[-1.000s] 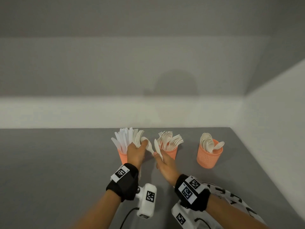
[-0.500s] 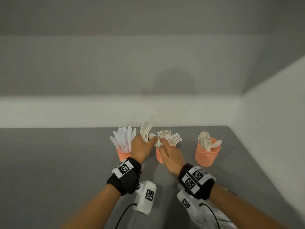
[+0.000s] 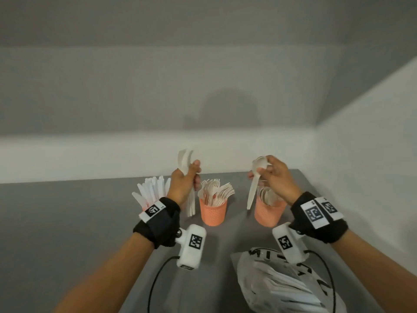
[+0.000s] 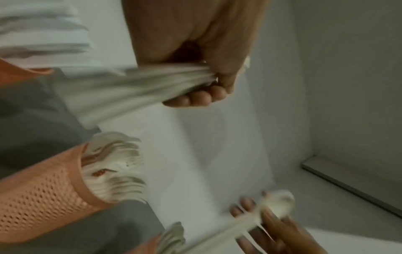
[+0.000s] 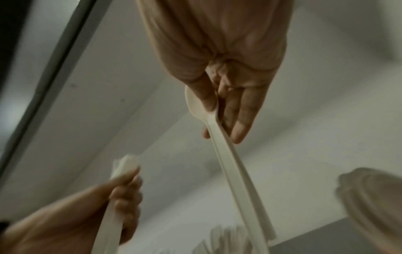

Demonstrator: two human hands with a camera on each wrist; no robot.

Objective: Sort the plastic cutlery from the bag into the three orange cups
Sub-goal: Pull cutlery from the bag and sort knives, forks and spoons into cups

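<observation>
The right hand (image 3: 276,177) pinches a white plastic spoon (image 3: 255,179) by its bowl, thumb against fingers, so the handle hangs down just left of the right orange cup (image 3: 268,213), which already stands full of spoons. It looks ready to drop in there. The left hand (image 3: 184,185) has its fingers curled tight round a small bundle of cutlery (image 3: 188,177), held upright between the left cup and the middle one; the tops look like forks, though the wrist view is too blurred to be sure.

Going by what stands on the grey table (image 3: 67,222), the sorting is well along. The left cup (image 3: 144,207), mostly hidden behind the left wrist, bristles with knives (image 3: 151,190). The middle orange cup (image 3: 213,213) is packed with forks (image 3: 216,190).

What remains is the spoon, the handful in the left hand, and whatever is still in the plastic bag (image 3: 277,288) lying near the table's front edge under the right forearm. Pale shapes show through it, so I judge it is not yet emptied. How many pieces are inside I cannot tell.
</observation>
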